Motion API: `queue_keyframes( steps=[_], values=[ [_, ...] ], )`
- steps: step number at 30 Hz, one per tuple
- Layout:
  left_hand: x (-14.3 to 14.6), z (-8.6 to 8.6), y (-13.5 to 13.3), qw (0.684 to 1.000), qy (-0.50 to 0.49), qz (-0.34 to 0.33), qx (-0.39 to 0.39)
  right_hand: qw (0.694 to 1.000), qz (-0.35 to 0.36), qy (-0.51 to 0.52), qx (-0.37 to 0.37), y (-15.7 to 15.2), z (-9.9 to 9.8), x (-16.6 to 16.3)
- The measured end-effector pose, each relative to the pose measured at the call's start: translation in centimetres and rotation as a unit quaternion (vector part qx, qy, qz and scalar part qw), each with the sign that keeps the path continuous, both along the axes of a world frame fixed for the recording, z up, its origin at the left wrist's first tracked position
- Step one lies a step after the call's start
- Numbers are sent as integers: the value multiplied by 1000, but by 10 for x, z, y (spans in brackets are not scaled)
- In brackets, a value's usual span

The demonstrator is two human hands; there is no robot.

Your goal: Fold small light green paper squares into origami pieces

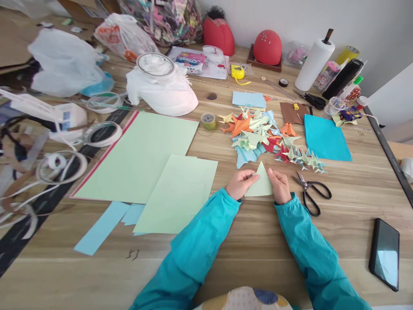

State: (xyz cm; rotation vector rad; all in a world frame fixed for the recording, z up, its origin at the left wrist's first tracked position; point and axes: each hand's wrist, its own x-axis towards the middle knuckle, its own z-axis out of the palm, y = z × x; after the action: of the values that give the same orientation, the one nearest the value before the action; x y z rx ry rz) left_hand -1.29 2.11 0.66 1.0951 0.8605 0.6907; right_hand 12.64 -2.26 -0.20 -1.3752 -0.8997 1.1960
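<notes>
A pale green paper folded into a triangle (262,183) lies on the wooden table (245,241), point away from me. My left hand (240,183) pinches its left edge, fingers closed on the fold. My right hand (280,186) presses and grips its right edge. Both arms wear teal sleeves. Just beyond the triangle lies a heap of folded paper shapes (263,137) in green, orange, red and blue.
Black scissors (309,191) lie right of my right hand, a phone (384,253) at the near right. Green sheets (142,159) and blue strips (100,226) lie left, a blue sheet (325,137) far right. Tape rolls (103,133), bags and a paper towel roll (314,64) crowd the back.
</notes>
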Motion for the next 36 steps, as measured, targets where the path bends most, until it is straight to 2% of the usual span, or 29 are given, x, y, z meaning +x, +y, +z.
queue_keyframes(
  steps=[5,10,17,28,32,36],
  values=[
    [-2,1,1,999,-21,5,-32,1000,-10,23,7,0,-5,3],
    [-2,-2,1,999,-28,18,-38,998,30,48,9,0,-4,5],
    [-1,-8,1,998,-31,39,-40,999,38,12,19,0,-1,5],
    [-3,-9,3,997,34,-30,62,991,132,12,-20,2,4,12],
    [-2,-10,1,996,18,-49,77,990,131,49,-27,2,3,16],
    [-2,-8,-1,997,-9,-53,53,988,112,91,-53,0,0,17]
  ],
)
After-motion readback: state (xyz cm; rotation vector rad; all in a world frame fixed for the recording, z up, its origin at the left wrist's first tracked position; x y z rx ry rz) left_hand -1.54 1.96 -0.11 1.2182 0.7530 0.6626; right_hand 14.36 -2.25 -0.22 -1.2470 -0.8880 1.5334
